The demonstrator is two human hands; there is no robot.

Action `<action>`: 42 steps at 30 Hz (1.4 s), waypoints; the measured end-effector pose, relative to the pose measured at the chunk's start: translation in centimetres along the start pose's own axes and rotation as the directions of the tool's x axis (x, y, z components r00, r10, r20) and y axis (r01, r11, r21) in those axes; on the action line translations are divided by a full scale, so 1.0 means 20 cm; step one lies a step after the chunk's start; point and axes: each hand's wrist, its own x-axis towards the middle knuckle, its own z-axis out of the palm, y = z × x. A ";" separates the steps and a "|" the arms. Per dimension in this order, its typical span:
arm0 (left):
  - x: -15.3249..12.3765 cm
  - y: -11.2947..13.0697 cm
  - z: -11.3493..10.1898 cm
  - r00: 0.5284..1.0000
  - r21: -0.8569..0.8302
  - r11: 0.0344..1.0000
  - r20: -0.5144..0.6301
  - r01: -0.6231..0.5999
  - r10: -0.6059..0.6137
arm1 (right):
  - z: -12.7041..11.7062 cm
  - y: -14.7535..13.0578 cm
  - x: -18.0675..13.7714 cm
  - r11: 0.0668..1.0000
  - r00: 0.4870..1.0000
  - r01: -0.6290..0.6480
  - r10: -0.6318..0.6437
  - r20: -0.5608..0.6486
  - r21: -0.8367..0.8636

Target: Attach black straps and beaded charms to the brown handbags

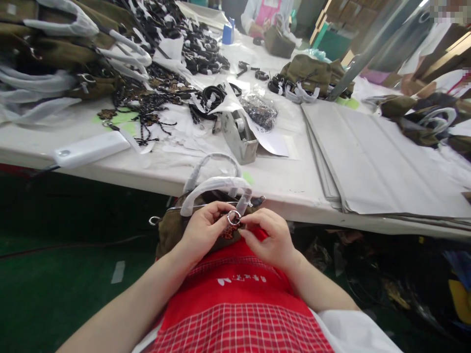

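An olive handbag (171, 230) rests against my lap at the table edge. Its two handles (217, 182) are wrapped in white film, and a silver zip runs along its top. In front of it, my left hand (204, 228) pinches a silver metal ring (228, 220) between thumb and fingers. From the other side, my right hand (270, 238) has its fingertips closed at the ring's right edge. Just below the ring shows a leopard-print piece (228, 232), partly covered by my fingers; how it is attached is hidden.
On the table (287, 184) stand a grey tape dispenser (241, 142) and a white slab-like object (91, 148). Black straps (198, 49) and olive bags (47, 54) pile up at left. Grey sheets (375, 157) lie stacked at right. A person (267, 14) works across the table.
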 end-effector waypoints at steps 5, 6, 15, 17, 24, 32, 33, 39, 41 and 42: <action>-0.01 0.00 -0.01 1.000 -0.042 0.999 -0.001 -0.002 0.002 | 0.04 0.01 0.00 0.994 0.998 0.066 -0.067 -0.007 -0.087; -0.01 0.00 -0.01 1.000 -0.040 0.999 -0.001 -0.011 0.011 | 0.05 0.01 0.00 0.989 0.996 0.084 -0.086 -0.012 -0.120; -0.01 -0.03 -0.02 0.985 0.178 0.969 0.051 -0.172 0.165 | 0.04 0.01 -0.01 0.955 0.982 0.188 -0.182 0.047 -0.231; -0.02 -0.02 -0.03 0.959 0.334 0.899 0.111 -0.285 0.262 | 0.03 0.01 0.01 0.990 0.996 0.093 -0.093 0.002 -0.109; -0.08 0.05 -0.02 0.827 0.538 0.631 0.316 -0.559 0.465 | 0.00 0.03 0.06 0.560 0.781 -0.619 0.511 0.359 0.550; -0.06 0.04 -0.01 0.996 0.191 0.980 0.087 -0.046 0.030 | 0.06 0.09 0.04 0.368 0.711 -0.665 0.580 0.399 0.650; -0.06 0.03 -0.01 0.997 0.128 0.992 0.069 0.009 -0.018 | 0.06 0.09 0.04 0.381 0.723 -0.653 0.571 0.389 0.655; -0.03 -0.02 -0.02 0.997 -0.010 0.997 -0.012 0.071 -0.071 | 0.07 0.09 0.01 0.609 0.850 -0.515 0.455 0.266 0.603; -0.03 -0.01 -0.01 0.999 0.077 0.997 -0.026 0.027 -0.025 | 0.06 0.09 0.02 0.737 0.890 -0.447 0.422 0.171 0.508; -0.03 -0.01 -0.01 1.000 0.151 0.988 -0.022 -0.010 0.014 | 0.06 0.08 0.02 0.787 0.906 -0.416 0.399 0.139 0.454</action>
